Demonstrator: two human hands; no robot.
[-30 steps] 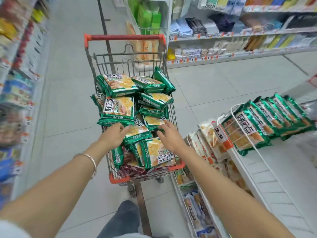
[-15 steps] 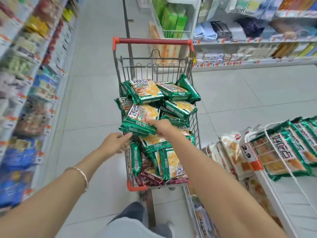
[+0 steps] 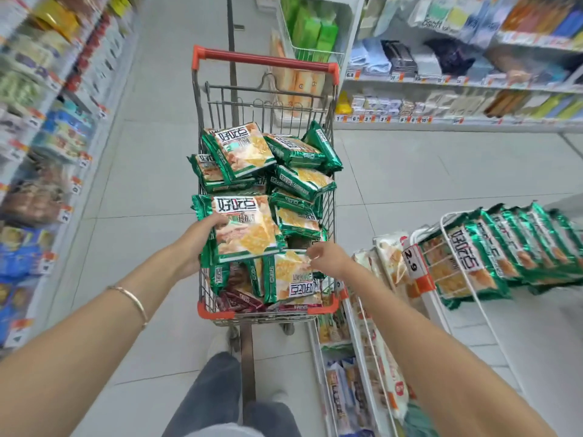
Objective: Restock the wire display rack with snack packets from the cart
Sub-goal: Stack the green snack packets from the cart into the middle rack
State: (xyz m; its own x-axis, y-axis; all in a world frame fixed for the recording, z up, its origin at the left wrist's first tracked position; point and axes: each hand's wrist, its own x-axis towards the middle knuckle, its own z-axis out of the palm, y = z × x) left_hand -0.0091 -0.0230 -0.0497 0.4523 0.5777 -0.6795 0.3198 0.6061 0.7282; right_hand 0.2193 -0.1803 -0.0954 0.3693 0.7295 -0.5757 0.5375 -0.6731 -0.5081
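The wire shopping cart [image 3: 330, 197] with a red handle stands straight ahead, heaped with green snack packets [image 3: 299, 181]. My left hand [image 3: 195, 239] grips the left edge of a stack of green packets [image 3: 244, 230] held flat just above the heap. My right hand [image 3: 328, 259] hovers over the cart's near right corner, fingers loosely apart, holding nothing. To the right, the white wire display rack [image 3: 448, 219] holds a row of the same green packets [image 3: 495, 253] standing on edge behind a 2.9 price tag [image 3: 413, 261].
Lower rack tiers [image 3: 366, 329] hold pale snack packets [image 3: 389, 263]. Stocked shelves [image 3: 47, 127] line the aisle's left side, and more shelving [image 3: 457, 85] runs across the back right. My leg [image 3: 217, 392] is behind the cart, on grey floor tiles.
The stack of green packets passed from my right hand to my left. My right hand let go and drew back to the cart's near right corner. The view swung left and closer.
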